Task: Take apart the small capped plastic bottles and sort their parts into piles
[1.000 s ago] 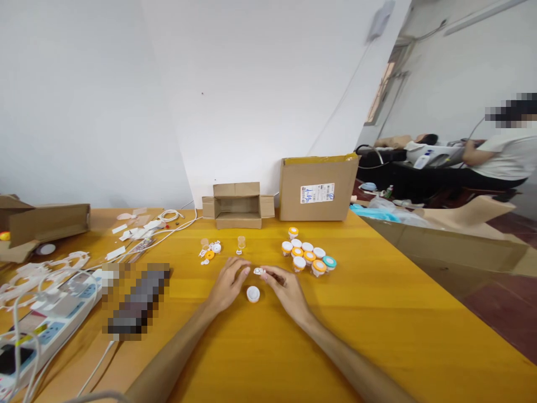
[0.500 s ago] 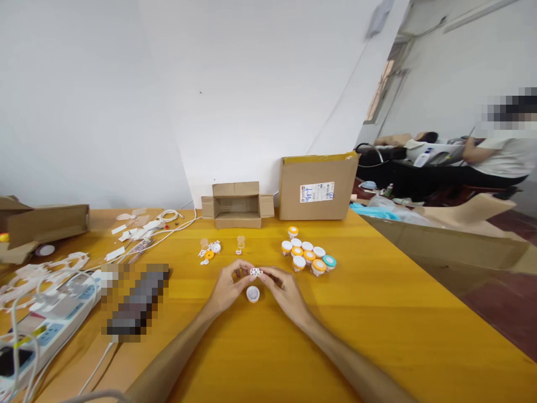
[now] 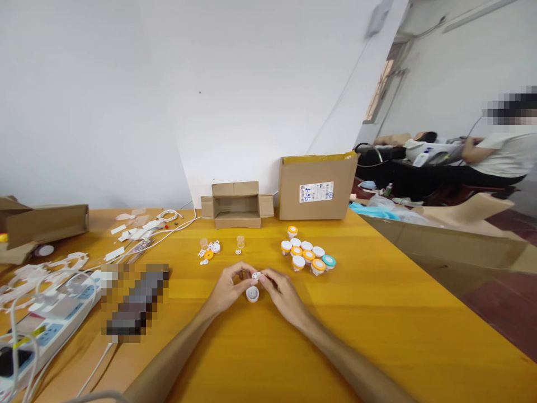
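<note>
Between my fingertips is a small white plastic piece with holes [image 3: 255, 276]. My left hand [image 3: 232, 285] pinches it from the left, thumb and forefinger closed on its edge. My right hand [image 3: 282, 288] grips it from the other side, also in a pinch. Just below the fingers a round white cap [image 3: 252, 294] sits on the table with its hollow side up. Beyond my left hand lie loose parts: an orange ring [image 3: 208, 254], a white cap [image 3: 215, 247] and small white pieces. A clear cup [image 3: 240, 241] stands a little right of them.
Several capped clear containers [image 3: 308, 256] with white, orange and teal lids stand to the right. An open cardboard box [image 3: 237, 215] and a larger closed carton [image 3: 314, 210] are at the back. A power strip [image 3: 54, 338] and cables lie left. A person [image 3: 503, 157] sits far right.
The small white piece has turned and tilted between my fingers, and my right fingers have shifted slightly over it. The cap and the other parts stay where they were.
</note>
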`<state>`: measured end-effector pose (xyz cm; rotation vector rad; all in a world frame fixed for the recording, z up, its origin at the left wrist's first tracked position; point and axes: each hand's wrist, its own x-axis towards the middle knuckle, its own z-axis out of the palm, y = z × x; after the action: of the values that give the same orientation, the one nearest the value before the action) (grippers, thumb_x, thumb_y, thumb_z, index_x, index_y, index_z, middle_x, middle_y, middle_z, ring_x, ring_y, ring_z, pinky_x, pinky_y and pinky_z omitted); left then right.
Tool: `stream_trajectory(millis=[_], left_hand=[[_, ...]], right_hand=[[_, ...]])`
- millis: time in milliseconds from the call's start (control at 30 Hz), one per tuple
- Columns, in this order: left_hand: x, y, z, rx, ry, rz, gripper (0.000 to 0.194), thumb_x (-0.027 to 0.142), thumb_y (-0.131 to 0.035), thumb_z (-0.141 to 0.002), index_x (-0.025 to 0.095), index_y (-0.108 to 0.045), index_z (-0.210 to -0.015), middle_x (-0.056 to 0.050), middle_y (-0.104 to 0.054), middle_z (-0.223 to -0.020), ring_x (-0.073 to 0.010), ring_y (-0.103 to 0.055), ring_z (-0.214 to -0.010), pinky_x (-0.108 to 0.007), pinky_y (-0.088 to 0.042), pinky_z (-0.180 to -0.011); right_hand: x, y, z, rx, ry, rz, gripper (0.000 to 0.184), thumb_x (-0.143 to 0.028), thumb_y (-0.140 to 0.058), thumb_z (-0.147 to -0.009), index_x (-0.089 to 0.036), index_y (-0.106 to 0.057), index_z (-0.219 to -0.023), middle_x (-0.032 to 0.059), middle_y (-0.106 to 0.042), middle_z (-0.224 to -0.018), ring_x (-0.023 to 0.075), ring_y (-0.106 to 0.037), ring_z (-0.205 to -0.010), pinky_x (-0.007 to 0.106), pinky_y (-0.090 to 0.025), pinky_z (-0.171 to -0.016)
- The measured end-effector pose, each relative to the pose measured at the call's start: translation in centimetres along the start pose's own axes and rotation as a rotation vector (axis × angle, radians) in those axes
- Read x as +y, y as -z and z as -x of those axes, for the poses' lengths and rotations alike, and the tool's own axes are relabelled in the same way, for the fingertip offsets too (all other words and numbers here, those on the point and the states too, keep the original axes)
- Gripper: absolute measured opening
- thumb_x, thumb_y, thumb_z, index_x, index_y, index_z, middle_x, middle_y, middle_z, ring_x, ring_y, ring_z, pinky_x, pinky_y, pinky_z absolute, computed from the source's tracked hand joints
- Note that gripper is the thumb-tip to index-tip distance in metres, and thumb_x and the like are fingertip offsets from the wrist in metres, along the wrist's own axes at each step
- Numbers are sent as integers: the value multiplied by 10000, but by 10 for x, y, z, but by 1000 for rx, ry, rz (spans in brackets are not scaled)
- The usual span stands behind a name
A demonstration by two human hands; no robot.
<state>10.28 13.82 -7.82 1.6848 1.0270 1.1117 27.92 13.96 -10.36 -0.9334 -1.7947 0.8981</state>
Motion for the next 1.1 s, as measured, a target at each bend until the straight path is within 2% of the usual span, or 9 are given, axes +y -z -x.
stream_trajectory(millis=[333, 567, 700, 833, 967, 1100], left_hand=[[-5, 1, -2, -20, 34, 135, 335, 458, -780, -717, 156, -709, -844, -6, -653, -726, -136, -551, -677, -254, -449, -684], [-6, 4, -2, -22, 41, 78, 354, 494, -741, -746, 158, -713, -853, -19, -668, -734, -148, -570, -692, -264, -456, -691], [-9, 8, -4, 57, -6, -75, 278, 447, -663, -816, 178, -715, -864, -33, -706, -793, -168, -603, -742, -277, -471, -725], [-16, 14, -6, 135, -52, -318, 162, 331, -587, -858, 209, -693, -873, -22, -706, -813, -174, -611, -744, -285, -481, -730], [-23, 20, -5, 166, -64, -573, 106, 249, -566, -865, 237, -671, -852, -12, -668, -791, -197, -614, -801, -304, -485, -776], [-26, 21, -5, 162, -54, -738, 113, 185, -555, -865, 228, -640, -804, -21, -619, -788, -212, -607, -811, -319, -475, -767]], right_hand=[[1, 0, -1, -62, -98, -85, 526, -678, -393, -929, -216, -500, -701, -22, -525, -678, 161, -487, -667, 265, -396, -646], [3, -2, -1, -72, -124, -177, 617, -763, -355, -885, -213, -503, -647, -15, -508, -616, 163, -490, -627, 274, -404, -628], [3, -1, -2, -24, -105, -119, 592, -712, -367, -912, -206, -552, -668, -9, -540, -617, 165, -514, -627, 271, -407, -622], [3, 0, -3, 76, -63, -7, 483, -602, -404, -944, -207, -594, -742, 3, -605, -672, 171, -542, -639, 268, -424, -612], [10, 3, -3, 143, -8, 241, 338, -443, -448, -957, -224, -609, -756, 33, -649, -752, 195, -579, -686, 296, -445, -657], [20, 7, -2, 108, 10, 499, 185, -277, -496, -921, -243, -632, -802, 54, -655, -812, 225, -609, -742, 316, -454, -667]])
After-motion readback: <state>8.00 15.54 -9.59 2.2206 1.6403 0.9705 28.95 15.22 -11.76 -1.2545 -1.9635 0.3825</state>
